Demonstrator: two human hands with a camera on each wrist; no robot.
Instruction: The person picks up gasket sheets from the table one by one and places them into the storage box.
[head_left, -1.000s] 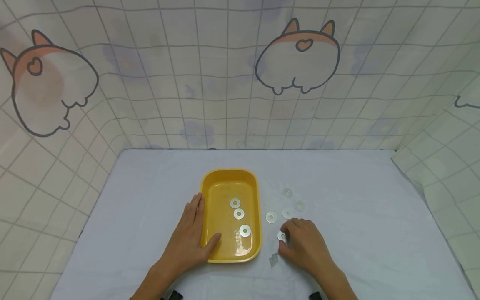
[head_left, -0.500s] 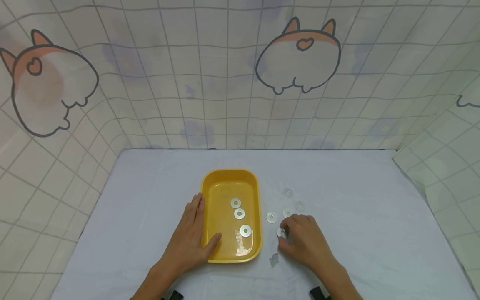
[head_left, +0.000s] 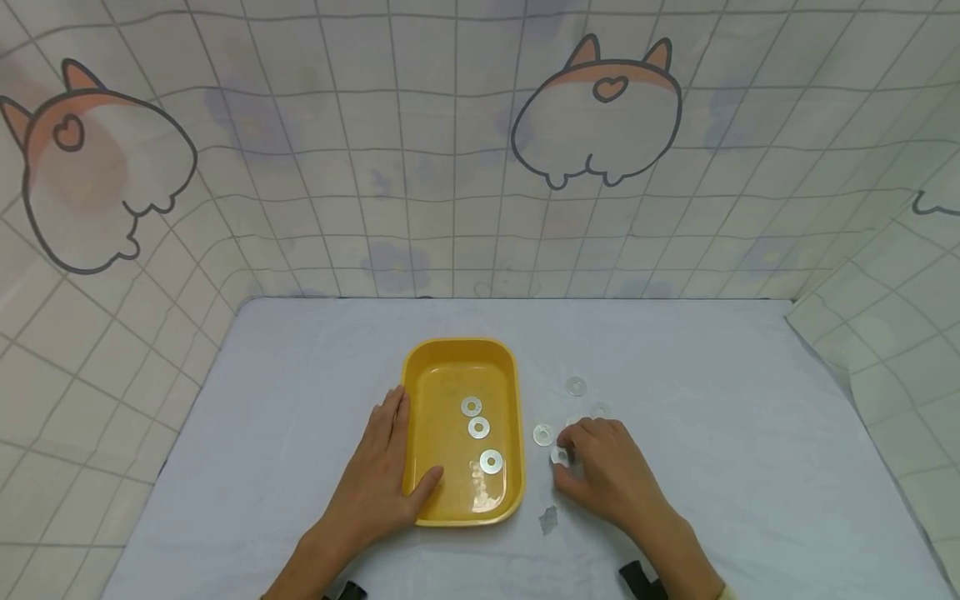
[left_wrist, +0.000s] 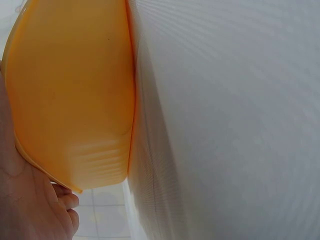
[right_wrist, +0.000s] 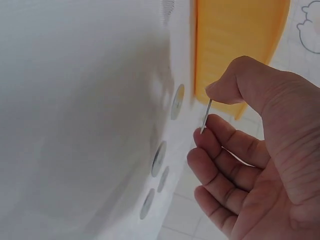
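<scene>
My right hand [head_left: 611, 475] pinches a flat metal washer [head_left: 559, 456] between thumb and fingers. The right wrist view shows this washer [right_wrist: 206, 116] edge-on, lifted off the cloth. Straight along the left side of a yellow tray [head_left: 512, 392] lie the fingers of my left hand [head_left: 386, 471], the thumb over its near left rim. In the left wrist view that hand [left_wrist: 32, 200] is against the tray's outer wall [left_wrist: 70, 95]. Inside the tray, three washers [head_left: 478, 427] lie in a rough column. Several more, such as one washer [head_left: 543, 434], lie between tray and right hand, some partly hidden.
A white cloth [head_left: 712, 375] covers the table. A small grey patch [head_left: 548, 520] lies near the tray's right front corner. Behind and on both sides hangs a checked curtain [head_left: 450, 208] printed with cartoon animals.
My right hand has moved slightly away from me, the pinched washer going with it, slightly left and forward. The left hand and the tray have stayed put.
</scene>
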